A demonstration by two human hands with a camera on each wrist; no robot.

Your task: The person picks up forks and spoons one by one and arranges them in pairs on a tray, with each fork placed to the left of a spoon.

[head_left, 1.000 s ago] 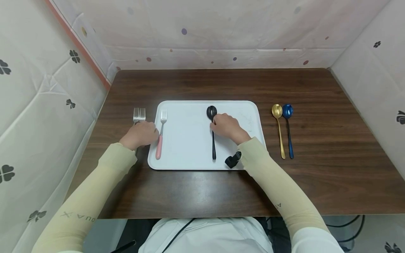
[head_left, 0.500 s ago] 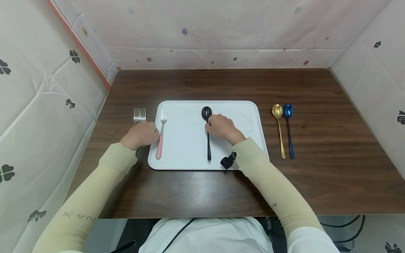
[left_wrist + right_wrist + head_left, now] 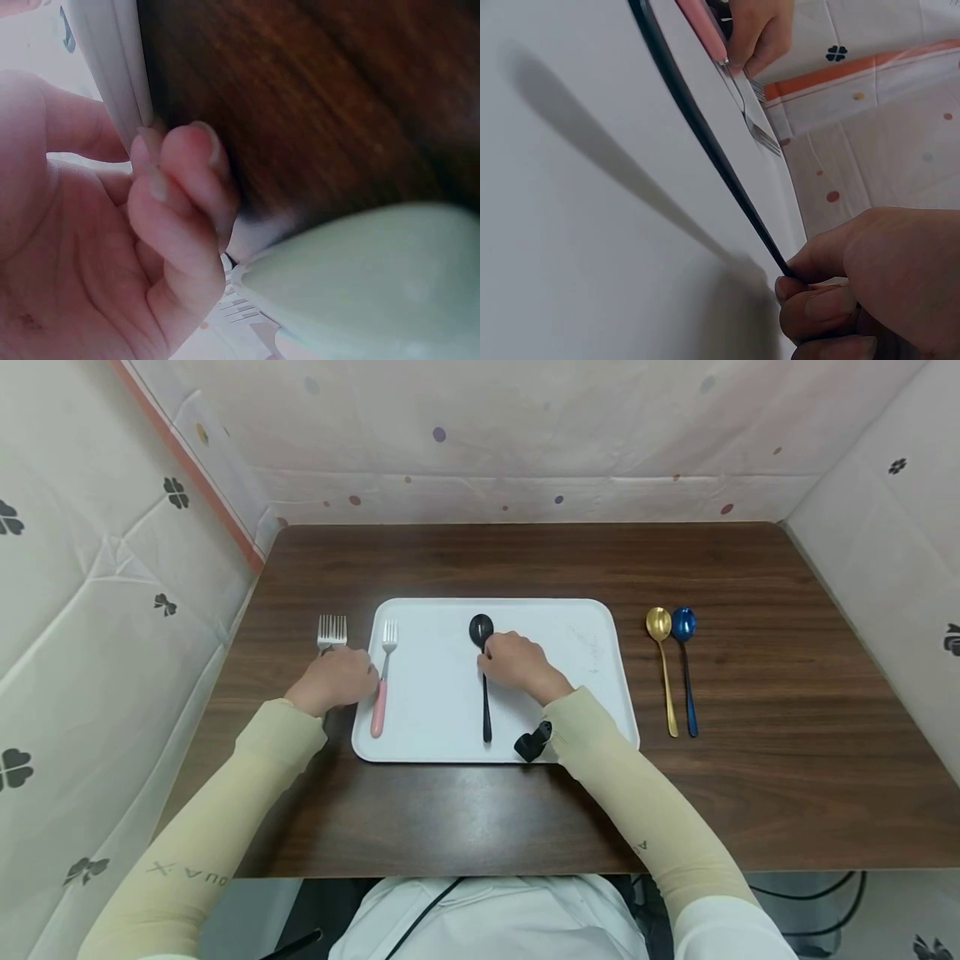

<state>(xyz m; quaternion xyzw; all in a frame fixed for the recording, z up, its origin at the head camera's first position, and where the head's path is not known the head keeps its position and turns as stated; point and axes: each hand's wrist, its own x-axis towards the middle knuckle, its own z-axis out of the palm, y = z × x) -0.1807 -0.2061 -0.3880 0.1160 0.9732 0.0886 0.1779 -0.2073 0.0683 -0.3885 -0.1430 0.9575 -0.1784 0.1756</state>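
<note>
My right hand (image 3: 517,666) pinches the black spoon (image 3: 482,628) by the upper handle, just below its bowl, over the white tray (image 3: 427,693). In the right wrist view the spoon handle (image 3: 712,146) slants from the fingertips above the tray surface and casts a shadow. My left hand (image 3: 335,681) grips the tray's left rim; the left wrist view shows thumb and curled fingers at the tray edge (image 3: 112,60). On the tray lies a fork with a pink handle (image 3: 378,708). Another fork (image 3: 332,631) lies under my left hand, with its pale green handle (image 3: 375,277) showing in the left wrist view.
To the right of the tray, a gold spoon (image 3: 658,625) and a blue spoon (image 3: 683,625) lie side by side on the brown wooden table (image 3: 787,735). Patterned white sheets (image 3: 480,427) enclose the table at the back and sides.
My right hand has moved the black spoon leftward across the tray, nearer its middle. My left hand has stayed at the tray's left rim.
</note>
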